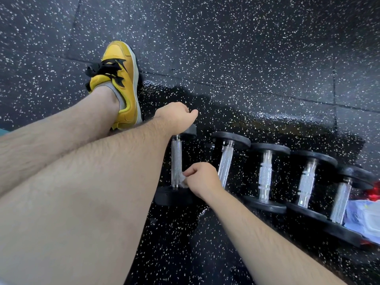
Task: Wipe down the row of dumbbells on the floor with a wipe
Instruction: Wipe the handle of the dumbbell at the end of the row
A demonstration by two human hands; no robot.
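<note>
Currently your right hand pinches a white wipe against the near end of the knurled handle of the leftmost dumbbell. Your left hand curls over that dumbbell's far head, just beside your yellow shoe. Four more dumbbells lie in a row to its right on the speckled floor.

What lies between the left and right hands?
In the head view, the knurled handle of the leftmost dumbbell fills that stretch; the right hand holds a wipe at its near end.
</note>
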